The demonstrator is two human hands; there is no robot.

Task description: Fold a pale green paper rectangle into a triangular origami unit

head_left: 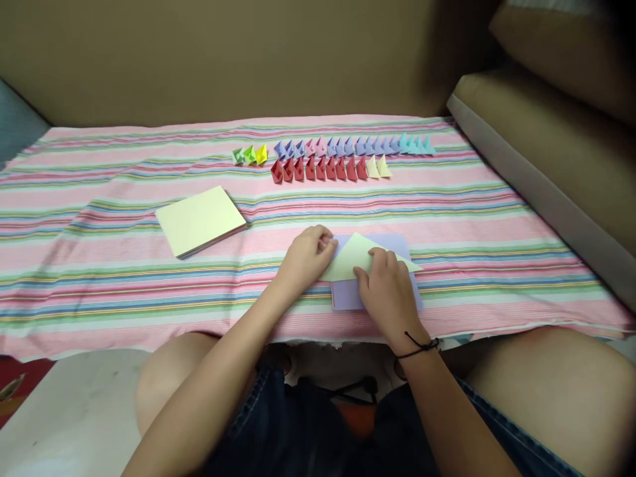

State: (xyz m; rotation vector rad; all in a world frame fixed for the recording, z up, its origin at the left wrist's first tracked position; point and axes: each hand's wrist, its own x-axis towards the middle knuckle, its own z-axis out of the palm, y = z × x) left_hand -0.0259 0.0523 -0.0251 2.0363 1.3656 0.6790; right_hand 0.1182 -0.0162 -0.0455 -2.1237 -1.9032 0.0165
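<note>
So, the folded cream paper sits across the purple pad, long edge left-to-right; right hand grips it mid-pad, left hand curls by the pad's left edge, pinch unclear.

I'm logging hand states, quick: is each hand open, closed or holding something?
Left hand: curled at the left corner of the folded pale yellow paper; grip can't be told.
Right hand: partly open, resting on the same paper.
</note>
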